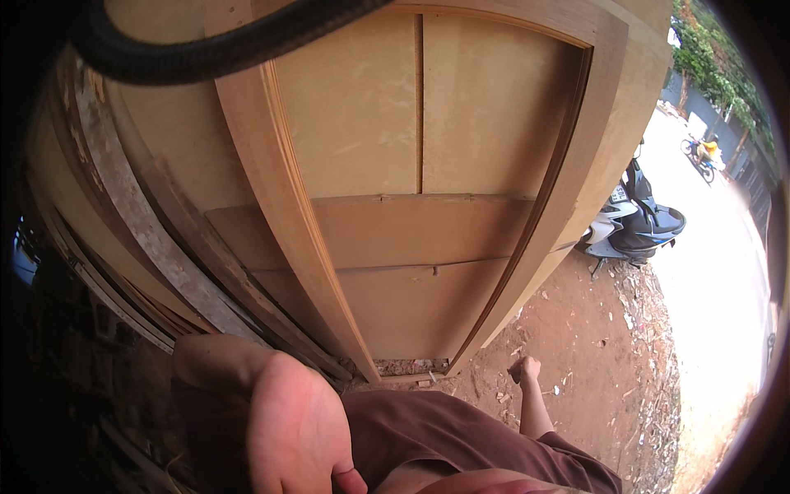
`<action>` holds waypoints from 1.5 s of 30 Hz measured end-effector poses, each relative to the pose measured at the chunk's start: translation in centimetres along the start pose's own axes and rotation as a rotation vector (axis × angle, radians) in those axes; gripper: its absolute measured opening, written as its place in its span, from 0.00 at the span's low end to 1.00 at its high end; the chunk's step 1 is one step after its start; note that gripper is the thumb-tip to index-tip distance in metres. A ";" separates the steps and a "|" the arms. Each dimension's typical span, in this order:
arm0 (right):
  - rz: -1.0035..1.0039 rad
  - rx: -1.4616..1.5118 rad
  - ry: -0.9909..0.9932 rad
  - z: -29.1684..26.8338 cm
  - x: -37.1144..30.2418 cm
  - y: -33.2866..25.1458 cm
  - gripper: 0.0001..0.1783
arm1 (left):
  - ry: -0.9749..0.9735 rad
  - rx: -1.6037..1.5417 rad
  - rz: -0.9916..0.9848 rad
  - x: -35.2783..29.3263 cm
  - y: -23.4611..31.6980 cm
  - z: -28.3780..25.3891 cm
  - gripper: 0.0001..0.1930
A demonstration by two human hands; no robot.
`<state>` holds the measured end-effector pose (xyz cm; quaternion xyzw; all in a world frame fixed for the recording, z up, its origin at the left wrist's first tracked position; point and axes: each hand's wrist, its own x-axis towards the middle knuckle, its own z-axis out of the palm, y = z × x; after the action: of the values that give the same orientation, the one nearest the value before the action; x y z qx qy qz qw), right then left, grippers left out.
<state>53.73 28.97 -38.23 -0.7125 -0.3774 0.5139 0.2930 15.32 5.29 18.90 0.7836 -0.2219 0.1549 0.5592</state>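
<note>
My left hand [298, 420] is raised close in the lower left, its bare palm turned up into view. The thumb stands apart from the palm, while the other fingers run past the lower edge. That palm holds nothing. Farther off at the lower right, my right hand [527, 367] hangs beside my body above the dirt ground, its fingers curled in. Nothing shows in it. Before me stands a wooden door frame [247, 123], upright against light plywood sheets [354, 107]. Both hands are apart from the frame.
Long weathered boards [123, 189] lean at the left. A black tube [206, 62] crosses the upper left. Brown dirt ground [568, 346] with wood scraps lies at right. A parked motorbike [642, 226] stands beside a bright road [708, 272], where a rider [706, 152] is farther off.
</note>
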 end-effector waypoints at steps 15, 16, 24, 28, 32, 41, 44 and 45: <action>0.025 -0.383 0.038 -3.8 -3.7 5.4 0.14 | 0.077 0.116 0.364 1.2 -3.3 -2.2 0.24; 0.021 -0.323 0.017 -4.7 -3.4 7.4 0.11 | 0.088 0.134 0.379 0.7 -3.6 -1.7 0.25; 0.354 -0.406 -0.169 -9.5 -5.8 16.2 0.08 | -0.241 0.217 0.360 -0.2 -4.9 -3.5 0.26; 0.284 -0.603 -0.141 -9.8 -9.1 14.9 0.12 | 0.243 0.146 0.392 0.8 -2.8 -1.6 0.26; 0.214 -0.499 -0.113 -7.6 -9.0 15.1 0.14 | -0.215 0.760 0.518 -1.8 -1.2 -3.8 0.26; -0.383 0.399 0.250 3.5 0.5 -4.0 0.19 | 1.056 2.659 -0.314 -14.3 6.2 0.1 0.43; -0.702 0.670 0.221 5.4 -1.2 -23.7 0.23 | 1.818 1.925 -0.476 -18.3 5.6 -1.1 0.46; -0.803 0.622 0.330 5.8 -3.0 -30.2 0.24 | 1.873 1.794 -0.461 -19.2 5.3 -1.5 0.45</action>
<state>40.48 43.10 -14.12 -0.4628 -0.3990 0.3300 0.7195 -3.77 8.60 14.25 0.4961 0.5640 0.6299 -0.1974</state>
